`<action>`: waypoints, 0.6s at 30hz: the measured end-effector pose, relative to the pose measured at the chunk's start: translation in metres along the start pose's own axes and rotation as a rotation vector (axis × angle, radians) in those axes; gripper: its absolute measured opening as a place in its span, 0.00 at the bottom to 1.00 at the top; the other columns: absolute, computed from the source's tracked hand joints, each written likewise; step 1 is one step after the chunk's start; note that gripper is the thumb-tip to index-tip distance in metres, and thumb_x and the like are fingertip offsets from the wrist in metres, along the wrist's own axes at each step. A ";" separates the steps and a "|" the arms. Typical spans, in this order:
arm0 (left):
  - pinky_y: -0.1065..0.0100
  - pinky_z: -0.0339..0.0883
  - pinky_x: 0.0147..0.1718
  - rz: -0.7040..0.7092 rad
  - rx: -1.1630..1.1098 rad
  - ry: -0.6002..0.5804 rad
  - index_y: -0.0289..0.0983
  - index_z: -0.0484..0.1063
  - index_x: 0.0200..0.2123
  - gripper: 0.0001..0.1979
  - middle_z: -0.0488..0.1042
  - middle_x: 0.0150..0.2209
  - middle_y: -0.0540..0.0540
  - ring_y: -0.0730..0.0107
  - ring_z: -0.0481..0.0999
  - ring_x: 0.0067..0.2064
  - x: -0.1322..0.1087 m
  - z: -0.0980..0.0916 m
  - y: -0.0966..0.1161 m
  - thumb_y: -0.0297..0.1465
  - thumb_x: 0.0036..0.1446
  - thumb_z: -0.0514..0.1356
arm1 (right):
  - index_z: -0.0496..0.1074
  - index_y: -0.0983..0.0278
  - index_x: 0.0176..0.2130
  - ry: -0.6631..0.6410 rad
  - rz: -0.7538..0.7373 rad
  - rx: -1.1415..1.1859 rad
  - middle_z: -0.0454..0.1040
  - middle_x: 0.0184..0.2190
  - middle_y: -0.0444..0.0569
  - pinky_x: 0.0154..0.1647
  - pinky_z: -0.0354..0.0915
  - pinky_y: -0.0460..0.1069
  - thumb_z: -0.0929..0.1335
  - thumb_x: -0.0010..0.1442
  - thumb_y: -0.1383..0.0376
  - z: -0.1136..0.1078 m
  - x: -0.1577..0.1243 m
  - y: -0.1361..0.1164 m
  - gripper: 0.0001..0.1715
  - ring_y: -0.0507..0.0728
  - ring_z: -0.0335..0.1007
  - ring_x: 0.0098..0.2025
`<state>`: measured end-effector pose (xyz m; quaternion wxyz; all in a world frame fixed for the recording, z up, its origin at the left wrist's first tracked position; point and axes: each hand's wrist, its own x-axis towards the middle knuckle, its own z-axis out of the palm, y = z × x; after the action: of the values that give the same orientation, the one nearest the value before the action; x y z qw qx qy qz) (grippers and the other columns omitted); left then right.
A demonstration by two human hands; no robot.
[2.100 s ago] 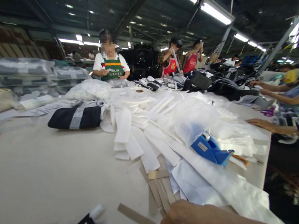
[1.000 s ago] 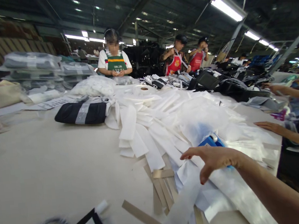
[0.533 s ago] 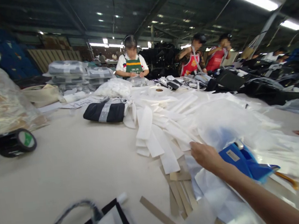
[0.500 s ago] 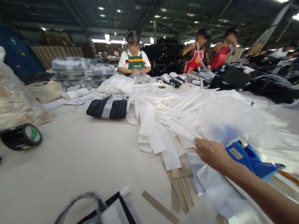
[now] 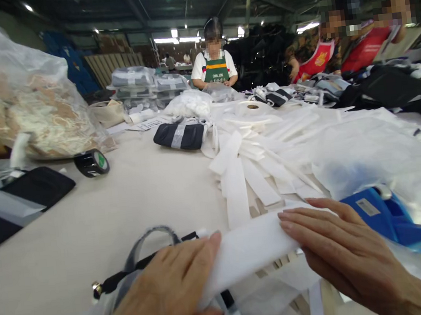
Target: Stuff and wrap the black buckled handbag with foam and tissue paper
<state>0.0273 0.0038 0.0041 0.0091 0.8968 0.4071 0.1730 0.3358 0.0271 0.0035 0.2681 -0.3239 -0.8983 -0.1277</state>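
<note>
A white strip (image 5: 255,245), flat and flexible like foam sheet or thick paper, stretches between my two hands. My left hand (image 5: 167,287) is closed over its left end, with the thumb below. The fingers of my right hand (image 5: 347,243) lie together over its right end, gripping it. Beneath and behind my left hand is a dark bag with a looped handle (image 5: 154,233) and clear plastic around it, mostly hidden. Just beyond my hands spreads a heap of similar white strips (image 5: 236,190).
A blue tape dispenser (image 5: 376,215) lies right of my right hand, near clear plastic bags (image 5: 376,155). At left are a black tape roll (image 5: 91,163), a wrapped dark bag (image 5: 41,190) and a big scrap-filled plastic sack (image 5: 39,105). A person (image 5: 218,66) works across the table.
My right hand has come back from the heap to the near side with a white strip. My left hand has entered and holds the other end. The view has turned left.
</note>
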 end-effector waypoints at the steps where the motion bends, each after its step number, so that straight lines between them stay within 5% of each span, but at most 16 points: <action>1: 0.70 0.69 0.44 0.036 -0.009 -0.001 0.39 0.57 0.57 0.22 0.73 0.47 0.46 0.68 0.74 0.44 0.010 0.003 0.007 0.32 0.60 0.49 | 0.61 0.57 0.56 0.029 0.035 -0.028 0.74 0.47 0.49 0.59 0.54 0.58 0.62 0.60 0.71 -0.001 0.001 -0.003 0.26 0.57 0.69 0.51; 4: 0.73 0.71 0.33 -0.211 -0.173 -0.002 0.35 0.61 0.51 0.16 0.76 0.36 0.47 0.71 0.76 0.34 0.030 0.004 0.020 0.30 0.62 0.44 | 0.64 0.53 0.54 0.213 0.232 -0.063 0.74 0.45 0.48 0.55 0.58 0.58 0.68 0.55 0.72 -0.001 -0.001 -0.021 0.29 0.60 0.67 0.50; 7: 0.76 0.65 0.20 -0.518 -0.423 -0.146 0.39 0.64 0.40 0.13 0.70 0.21 0.55 0.73 0.72 0.22 0.036 0.001 0.024 0.36 0.64 0.43 | 0.65 0.53 0.51 0.146 0.613 0.450 0.74 0.39 0.47 0.39 0.67 0.50 0.68 0.57 0.67 0.008 -0.003 -0.049 0.22 0.55 0.71 0.37; 10: 0.74 0.67 0.25 -0.321 -0.381 -0.146 0.37 0.63 0.42 0.12 0.71 0.26 0.51 0.72 0.73 0.26 0.033 0.012 0.033 0.31 0.63 0.43 | 0.63 0.58 0.53 -0.062 1.007 1.294 0.72 0.42 0.51 0.26 0.64 0.46 0.68 0.55 0.52 0.026 0.004 -0.072 0.29 0.51 0.67 0.28; 12: 0.69 0.69 0.30 -0.100 -0.130 -0.032 0.32 0.59 0.50 0.16 0.73 0.35 0.43 0.66 0.75 0.33 0.029 0.030 0.042 0.26 0.60 0.43 | 0.64 0.63 0.52 -0.036 1.127 1.650 0.72 0.37 0.51 0.25 0.63 0.46 0.70 0.48 0.46 0.039 0.013 -0.080 0.38 0.52 0.66 0.27; 15: 0.61 0.70 0.33 0.080 0.150 0.046 0.25 0.48 0.59 0.25 0.71 0.44 0.32 0.56 0.73 0.40 0.023 0.057 0.051 0.24 0.58 0.44 | 0.65 0.63 0.50 0.124 1.325 1.737 0.73 0.34 0.48 0.35 0.66 0.49 0.72 0.45 0.50 0.050 0.023 -0.078 0.36 0.56 0.69 0.34; 18: 0.60 0.69 0.34 0.185 -0.016 0.046 0.25 0.41 0.61 0.32 0.69 0.46 0.33 0.55 0.71 0.42 0.025 0.059 0.047 0.39 0.61 0.46 | 0.60 0.60 0.55 0.182 1.428 1.722 0.74 0.42 0.50 0.45 0.66 0.55 0.72 0.44 0.56 0.043 0.015 -0.062 0.40 0.60 0.70 0.42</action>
<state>0.0960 -0.0019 -0.0361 -0.0091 0.9263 0.3211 0.1968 0.2684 0.0052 -0.0271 0.4790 -0.4610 -0.2727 0.6955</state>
